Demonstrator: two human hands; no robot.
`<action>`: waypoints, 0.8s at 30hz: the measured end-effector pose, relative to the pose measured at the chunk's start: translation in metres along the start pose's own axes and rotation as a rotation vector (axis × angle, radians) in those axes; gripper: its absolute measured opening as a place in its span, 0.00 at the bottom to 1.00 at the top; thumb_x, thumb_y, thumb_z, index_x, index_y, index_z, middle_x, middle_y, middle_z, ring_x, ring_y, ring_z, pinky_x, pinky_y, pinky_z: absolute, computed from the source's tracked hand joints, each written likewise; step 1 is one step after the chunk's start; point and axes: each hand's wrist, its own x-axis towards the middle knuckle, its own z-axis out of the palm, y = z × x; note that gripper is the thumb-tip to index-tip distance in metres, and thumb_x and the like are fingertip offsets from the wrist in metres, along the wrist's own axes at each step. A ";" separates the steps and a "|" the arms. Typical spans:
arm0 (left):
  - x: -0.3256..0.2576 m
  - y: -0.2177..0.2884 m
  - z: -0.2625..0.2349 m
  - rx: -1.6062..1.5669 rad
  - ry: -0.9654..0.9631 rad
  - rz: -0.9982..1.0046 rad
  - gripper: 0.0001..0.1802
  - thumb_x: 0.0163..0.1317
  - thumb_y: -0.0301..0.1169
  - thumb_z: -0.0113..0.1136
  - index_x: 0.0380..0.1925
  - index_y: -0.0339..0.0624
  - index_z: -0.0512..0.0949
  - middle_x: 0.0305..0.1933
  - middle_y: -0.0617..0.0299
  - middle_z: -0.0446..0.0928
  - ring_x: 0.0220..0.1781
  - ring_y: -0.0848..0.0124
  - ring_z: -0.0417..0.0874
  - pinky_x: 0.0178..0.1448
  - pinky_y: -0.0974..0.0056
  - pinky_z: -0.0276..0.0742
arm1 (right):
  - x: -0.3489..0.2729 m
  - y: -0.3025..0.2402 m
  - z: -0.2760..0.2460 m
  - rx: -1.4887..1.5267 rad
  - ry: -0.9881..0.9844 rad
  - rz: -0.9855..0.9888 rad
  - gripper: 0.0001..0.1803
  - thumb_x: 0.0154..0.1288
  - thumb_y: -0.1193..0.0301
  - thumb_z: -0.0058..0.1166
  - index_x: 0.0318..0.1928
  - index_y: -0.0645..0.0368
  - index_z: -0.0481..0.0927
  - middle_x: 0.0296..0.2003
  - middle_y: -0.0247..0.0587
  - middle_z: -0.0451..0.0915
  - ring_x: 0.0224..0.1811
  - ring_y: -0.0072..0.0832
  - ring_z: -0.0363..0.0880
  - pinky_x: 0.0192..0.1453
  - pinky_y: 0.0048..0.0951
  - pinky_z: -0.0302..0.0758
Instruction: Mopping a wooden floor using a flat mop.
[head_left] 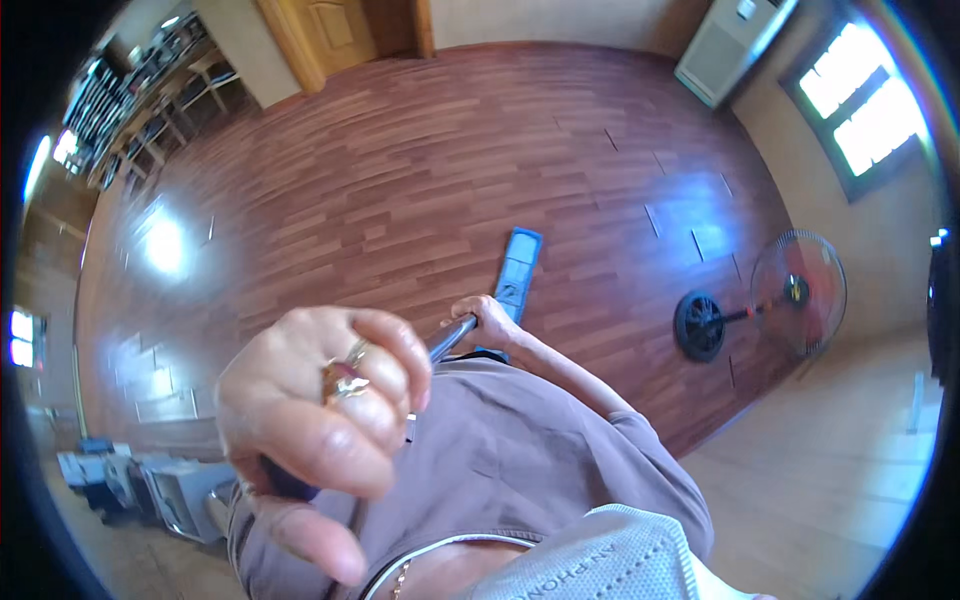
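Observation:
A flat mop with a long blue head (518,262) lies against the wood-look floor in front of me, and its dark handle (452,340) slants up toward my left side. My right hand (485,318) is wrapped round the handle partway along. Close to the camera, my left hand (325,400) is curled at the upper end of the handle, with rings on its fingers. Its knuckles hide most of that end, and a dark part shows between fingers and thumb.
To the right, a standing fan (797,290) rests on a round black base (700,326). A tall white floor unit (735,50) stands at the far right wall. Chairs (210,82) line a counter at the far left. White boxy items (180,495) sit at the near left.

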 end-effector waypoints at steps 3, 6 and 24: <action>0.003 -0.016 0.025 0.001 0.136 0.209 0.20 0.51 0.46 0.73 0.25 0.43 0.77 0.17 0.64 0.75 0.18 0.69 0.74 0.34 0.63 0.71 | 0.012 0.016 0.010 0.323 -0.038 -0.013 0.12 0.46 0.68 0.64 0.29 0.58 0.76 0.25 0.44 0.77 0.33 0.43 0.79 0.35 0.41 0.72; 0.015 -0.020 0.032 -0.004 0.115 0.223 0.17 0.43 0.35 0.76 0.21 0.41 0.75 0.18 0.67 0.70 0.17 0.69 0.70 0.31 0.61 0.70 | 0.011 -0.028 -0.038 -0.025 -0.123 -0.395 0.22 0.59 0.59 0.62 0.49 0.59 0.75 0.47 0.52 0.79 0.46 0.50 0.79 0.50 0.42 0.77; -0.070 -0.305 0.155 0.257 0.027 -0.404 0.15 0.47 0.42 0.65 0.18 0.42 0.76 0.22 0.51 0.76 0.28 0.51 0.78 0.34 0.49 0.72 | -0.095 -0.300 -0.175 -0.784 0.475 -0.898 0.15 0.69 0.62 0.46 0.36 0.63 0.76 0.29 0.44 0.79 0.34 0.44 0.82 0.42 0.48 0.78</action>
